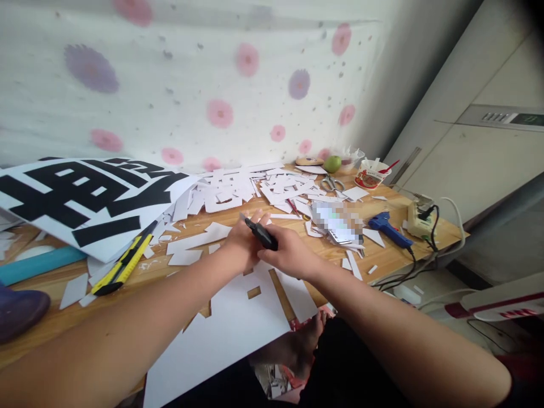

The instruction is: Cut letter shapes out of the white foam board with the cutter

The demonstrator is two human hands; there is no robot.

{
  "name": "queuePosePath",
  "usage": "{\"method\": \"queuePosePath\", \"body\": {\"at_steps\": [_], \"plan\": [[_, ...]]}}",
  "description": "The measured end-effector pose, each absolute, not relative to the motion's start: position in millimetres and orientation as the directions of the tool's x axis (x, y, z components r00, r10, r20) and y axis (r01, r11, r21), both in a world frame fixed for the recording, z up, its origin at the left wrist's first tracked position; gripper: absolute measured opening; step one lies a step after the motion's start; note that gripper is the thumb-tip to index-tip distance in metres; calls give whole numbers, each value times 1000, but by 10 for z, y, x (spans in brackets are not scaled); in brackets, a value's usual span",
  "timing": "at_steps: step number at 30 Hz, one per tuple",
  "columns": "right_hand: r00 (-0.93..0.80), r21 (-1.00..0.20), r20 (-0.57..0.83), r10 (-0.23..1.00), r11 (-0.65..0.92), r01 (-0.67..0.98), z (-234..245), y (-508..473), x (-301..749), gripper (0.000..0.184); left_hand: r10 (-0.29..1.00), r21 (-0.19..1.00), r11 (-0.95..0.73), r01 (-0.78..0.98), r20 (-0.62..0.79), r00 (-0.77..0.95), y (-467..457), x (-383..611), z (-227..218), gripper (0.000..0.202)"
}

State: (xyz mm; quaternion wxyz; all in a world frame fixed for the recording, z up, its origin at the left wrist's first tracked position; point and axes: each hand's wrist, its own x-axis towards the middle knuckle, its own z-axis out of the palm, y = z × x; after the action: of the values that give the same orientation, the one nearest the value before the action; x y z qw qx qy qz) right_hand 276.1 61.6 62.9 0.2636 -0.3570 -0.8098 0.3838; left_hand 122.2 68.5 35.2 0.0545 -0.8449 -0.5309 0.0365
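My right hand (289, 252) is closed around a black-handled utility knife (265, 237) that points up and to the left. Just beside it, my left hand (240, 246) rests over the white board, its fingers stretched forward and partly covered by the knife and my right hand. Character-like openings are cut through this white board (238, 323), and the wood shows through them. The board reaches past the table's front edge towards my lap. Both hands hide its upper part.
A yellow utility knife (123, 263) and a sheet with black characters (85, 195) lie left. White offcuts (225, 190) cover the back. On the right are a phone (338, 222), scissors (331, 184), a blue glue gun (390, 228), a power strip (420, 218) and a paper bowl (370, 174).
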Motion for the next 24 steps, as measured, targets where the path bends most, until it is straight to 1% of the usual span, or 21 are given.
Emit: {"method": "queuePosePath", "body": {"at_steps": [2, 4, 7, 10, 12, 14, 16, 18, 20, 22, 24], "plan": [[-611, -819, 145, 778, 441, 368, 609, 519, 2709, 31, 904, -160, -417, 895, 27, 426, 736, 1279, 327, 60], [-610, -830, 169, 774, 446, 336, 599, 423, 2671, 34, 910, -184, -392, 901, 65, 409, 776, 1310, 290, 54], [-642, -864, 172, 747, 428, 266, 622, 288, 2649, 36, 914, -214, -361, 908, 112, 390, 825, 1354, 242, 52], [-699, -895, 146, 700, 394, 208, 649, 220, 2663, 36, 912, -233, -355, 906, 129, 390, 850, 1397, 228, 50], [-685, -884, 144, 714, 404, 235, 644, 228, 2682, 33, 911, -236, -354, 905, 130, 391, 850, 1410, 239, 48], [-615, -862, 155, 773, 410, 298, 622, 256, 2702, 31, 912, -237, -354, 905, 127, 390, 846, 1410, 260, 48], [-567, -854, 160, 808, 401, 332, 604, 266, 2720, 36, 915, -237, -352, 906, 118, 386, 846, 1407, 282, 48], [-600, -864, 148, 786, 398, 308, 604, 234, 2733, 45, 921, -232, -344, 910, 105, 375, 852, 1413, 300, 47], [-665, -880, 128, 736, 394, 266, 624, 172, 2743, 50, 926, -219, -341, 914, 87, 367, 855, 1428, 315, 47], [-716, -892, 104, 690, 383, 239, 654, 119, 2761, 45, 930, -197, -345, 918, 63, 363, 841, 1441, 329, 47], [-740, -903, 81, 668, 364, 230, 683, 115, 2806, 31, 931, -168, -354, 920, 33, 364, 799, 1432, 346, 48]]}}
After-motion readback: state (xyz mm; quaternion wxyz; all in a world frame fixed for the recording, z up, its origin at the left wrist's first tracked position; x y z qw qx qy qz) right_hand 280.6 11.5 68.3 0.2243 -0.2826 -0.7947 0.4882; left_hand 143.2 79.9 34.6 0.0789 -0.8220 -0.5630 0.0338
